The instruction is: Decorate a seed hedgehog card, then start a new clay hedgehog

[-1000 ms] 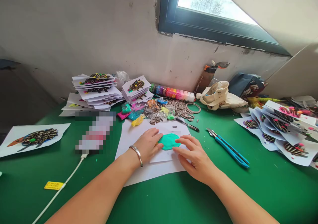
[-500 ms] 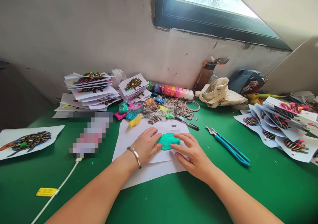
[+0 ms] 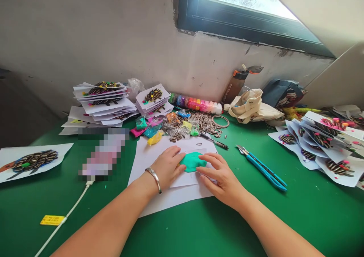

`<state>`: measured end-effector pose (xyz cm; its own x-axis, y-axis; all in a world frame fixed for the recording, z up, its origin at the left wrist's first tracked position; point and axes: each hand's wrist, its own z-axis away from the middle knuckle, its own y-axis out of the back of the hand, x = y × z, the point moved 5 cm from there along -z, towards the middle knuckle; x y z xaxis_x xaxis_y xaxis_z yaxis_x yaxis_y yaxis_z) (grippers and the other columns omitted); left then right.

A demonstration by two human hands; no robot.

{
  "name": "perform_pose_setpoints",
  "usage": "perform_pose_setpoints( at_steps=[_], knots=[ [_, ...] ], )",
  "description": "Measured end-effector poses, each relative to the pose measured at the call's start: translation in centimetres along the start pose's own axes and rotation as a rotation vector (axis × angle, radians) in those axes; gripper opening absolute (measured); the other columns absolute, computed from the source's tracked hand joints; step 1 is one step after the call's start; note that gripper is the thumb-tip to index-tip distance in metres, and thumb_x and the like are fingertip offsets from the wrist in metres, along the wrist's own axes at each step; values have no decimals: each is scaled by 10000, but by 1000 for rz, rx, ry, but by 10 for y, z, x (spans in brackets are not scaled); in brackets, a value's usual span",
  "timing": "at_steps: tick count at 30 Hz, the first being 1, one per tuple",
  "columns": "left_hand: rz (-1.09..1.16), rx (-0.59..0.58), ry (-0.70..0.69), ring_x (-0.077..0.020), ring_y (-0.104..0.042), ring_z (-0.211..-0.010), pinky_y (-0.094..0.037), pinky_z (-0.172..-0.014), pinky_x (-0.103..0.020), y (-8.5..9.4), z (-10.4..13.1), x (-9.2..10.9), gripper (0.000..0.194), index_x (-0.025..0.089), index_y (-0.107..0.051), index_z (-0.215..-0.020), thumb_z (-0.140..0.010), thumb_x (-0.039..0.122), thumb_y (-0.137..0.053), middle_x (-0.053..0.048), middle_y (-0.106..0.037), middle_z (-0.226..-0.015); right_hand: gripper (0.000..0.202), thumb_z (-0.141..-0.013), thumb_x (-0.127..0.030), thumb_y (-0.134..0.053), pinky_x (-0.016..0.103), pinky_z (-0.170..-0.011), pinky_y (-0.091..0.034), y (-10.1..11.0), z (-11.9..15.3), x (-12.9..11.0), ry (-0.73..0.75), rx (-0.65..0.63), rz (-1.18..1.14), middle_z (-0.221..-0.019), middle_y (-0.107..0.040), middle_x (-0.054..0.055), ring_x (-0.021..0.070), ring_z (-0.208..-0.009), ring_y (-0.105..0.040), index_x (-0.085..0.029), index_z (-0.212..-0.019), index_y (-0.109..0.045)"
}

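A flat oval of teal clay (image 3: 193, 162) lies on a small white sheet, over larger white paper (image 3: 159, 205). My left hand (image 3: 167, 167), with a silver bracelet at the wrist, rests on the paper with its fingertips at the clay's left edge. From the other side, my right hand (image 3: 220, 175) touches the clay's right edge, its fingers spread. Neither hand is wrapped around anything. Faint drawn lines show on the sheet below the clay. Behind the paper are bagged clay pieces (image 3: 155, 138) and striped seeds (image 3: 209, 123).
A blue cutter (image 3: 264, 169) lies right of my right hand, and a black pen (image 3: 214, 141) behind it. Stacks of seed pictures stand at the left (image 3: 110, 107) and right (image 3: 321, 143). A white cable (image 3: 68, 215) crosses the left front.
The fingers of my right hand have shifted very slightly at the clay's edge. My left hand stays in place. The camera view has moved a little.
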<state>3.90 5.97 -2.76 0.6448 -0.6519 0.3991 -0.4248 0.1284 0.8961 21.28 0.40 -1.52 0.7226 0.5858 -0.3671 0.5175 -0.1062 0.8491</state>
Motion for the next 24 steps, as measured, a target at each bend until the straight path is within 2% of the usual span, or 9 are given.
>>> perform_pose_setpoints(
  at_steps=[7,12,18,24],
  knots=[
    [16,4,-3,-290,-491,-1145,-422,-992,-473,0,0,0,303,151,-587,-1157,-889,277,-523,-156,-540,-1213,224,-854,-190,-547,486,-1005,-398,-1,1,-4,23,-16,32,-1240,-579,52,279,-1222,-411,-279,-984,-707],
    [15,16,-4,-294,-491,-1158,-422,-995,-469,1,1,1,291,155,-595,-1139,-882,274,-527,-154,-544,-1209,239,-849,-234,-562,497,-1019,-391,0,0,-9,30,-56,47,-1302,-542,43,291,-1254,-386,-294,-1040,-692],
    [15,25,-7,-289,-488,-1156,-424,-993,-469,2,1,1,284,169,-595,-1135,-878,274,-537,-142,-547,-1206,239,-861,-237,-556,497,-1004,-406,-1,0,-9,32,-57,76,-1285,-554,41,292,-1246,-395,-310,-1041,-694],
    [2,6,-4,-284,-487,-1151,-418,-1001,-451,1,0,2,293,140,-596,-1142,-888,270,-529,-152,-541,-1198,281,-869,-270,-552,515,-1010,-396,-2,0,-10,44,-72,95,-1319,-526,54,305,-1264,-372,-304,-1126,-662]
  ],
)
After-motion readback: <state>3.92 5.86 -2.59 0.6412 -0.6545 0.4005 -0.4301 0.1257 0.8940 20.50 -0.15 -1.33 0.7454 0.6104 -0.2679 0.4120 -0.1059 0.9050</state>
